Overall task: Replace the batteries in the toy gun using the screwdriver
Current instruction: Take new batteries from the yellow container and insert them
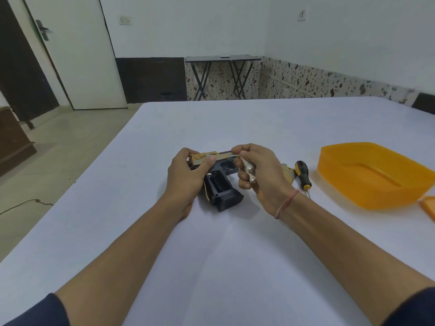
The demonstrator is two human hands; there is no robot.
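A black and tan toy gun lies on its side on the white table, its grip pointing toward me with the battery compartment open. My left hand grips the gun's rear end, thumb on top. Just right of the compartment, my right hand holds silvery batteries in curled fingers, above the trigger area. The screwdriver, black and yellow handled, lies on the table to the right of my right hand, tip toward me. A tan piece lies between hand and screwdriver, partly hidden.
An orange plastic tub stands at the right, with an orange lid piece at the frame edge. The table's left edge runs diagonally, with floor beyond. A folding table stands by the far wall.
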